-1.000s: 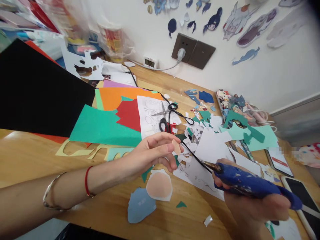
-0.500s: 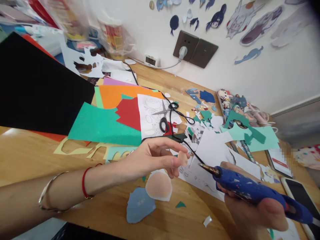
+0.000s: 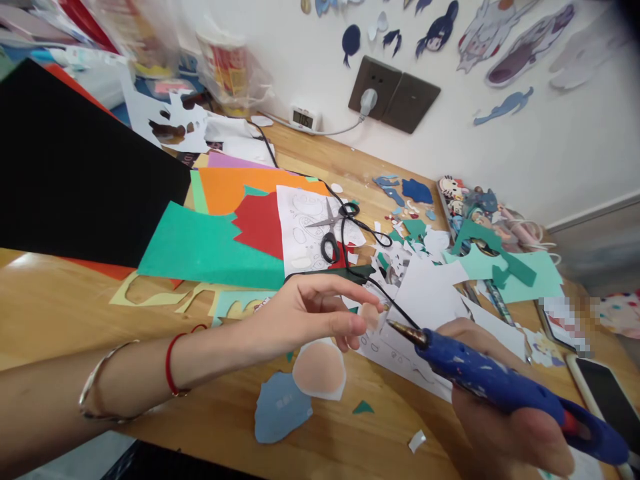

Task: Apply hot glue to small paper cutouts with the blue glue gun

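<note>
Between the thumb and fingers of my left hand (image 3: 320, 313) is a small peach-coloured paper cutout (image 3: 369, 315), pinched by its edge. My right hand (image 3: 505, 407) is wrapped round a blue hot glue gun (image 3: 490, 380), whose metal nozzle points left and lies close to the cutout, with a small gap between them. Under my left wrist, a larger peach oval on white paper (image 3: 320, 369) lies on the table, overlapping a light blue paper piece (image 3: 281, 408).
Black-handled scissors (image 3: 331, 223) rest on a printed sheet (image 3: 303, 207). Coloured sheets, such as a green one (image 3: 210, 253) and a black one (image 3: 85, 173), spread to the left. Paper scraps (image 3: 400, 253) and white sheets (image 3: 430, 293) lie ahead. A phone (image 3: 607, 393) is at the right edge.
The glue gun's nozzle has come slightly left, nearer the small peach cutout. My left hand still pinches the cutout, and the view has shifted a little.
</note>
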Available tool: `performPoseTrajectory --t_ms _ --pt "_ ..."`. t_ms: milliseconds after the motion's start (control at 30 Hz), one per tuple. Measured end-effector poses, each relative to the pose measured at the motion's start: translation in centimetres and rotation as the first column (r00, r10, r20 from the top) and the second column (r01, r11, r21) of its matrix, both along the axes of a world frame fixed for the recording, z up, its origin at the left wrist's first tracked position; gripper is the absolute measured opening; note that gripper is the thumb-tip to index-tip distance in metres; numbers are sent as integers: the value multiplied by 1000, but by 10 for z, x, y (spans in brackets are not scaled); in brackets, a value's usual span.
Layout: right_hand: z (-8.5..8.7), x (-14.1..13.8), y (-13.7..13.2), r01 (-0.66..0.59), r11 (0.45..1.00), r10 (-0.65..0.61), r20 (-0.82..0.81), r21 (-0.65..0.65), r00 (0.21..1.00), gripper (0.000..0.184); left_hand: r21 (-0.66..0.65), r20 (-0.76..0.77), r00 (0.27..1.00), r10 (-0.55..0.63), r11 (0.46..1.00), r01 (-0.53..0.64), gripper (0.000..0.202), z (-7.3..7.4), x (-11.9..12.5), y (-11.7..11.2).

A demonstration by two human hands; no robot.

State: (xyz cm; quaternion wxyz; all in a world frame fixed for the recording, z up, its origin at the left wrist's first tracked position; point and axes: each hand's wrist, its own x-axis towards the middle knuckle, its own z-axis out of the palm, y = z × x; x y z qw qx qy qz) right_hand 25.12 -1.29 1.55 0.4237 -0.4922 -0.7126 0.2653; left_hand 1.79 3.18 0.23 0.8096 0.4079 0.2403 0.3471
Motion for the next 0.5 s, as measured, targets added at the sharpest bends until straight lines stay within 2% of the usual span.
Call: performPoseTrajectory --t_ms 100,200,233,367,500 --pt "-1 5 2 -69 997 70 -17 35 997 55 -5 10 1000 11 1000 -11 19 0 1 0" --pt "1 3 1 -173 985 173 -1 -1 985 56 -3 18 1000 15 1000 -15 20 0 1 -1" --pt "2 1 0 -184 983 184 -11 -19 983 55 0 21 1000 15 1000 -15 20 1 2 -1" --pt "7 -9 -3 -90 994 89 -18 -56 996 46 11 21 1000 11 1000 -11 20 1 1 -2" --pt "11 -2 -1 -204 979 204 96 -9 974 41 12 4 1000 13 1000 -13 20 0 1 -1"
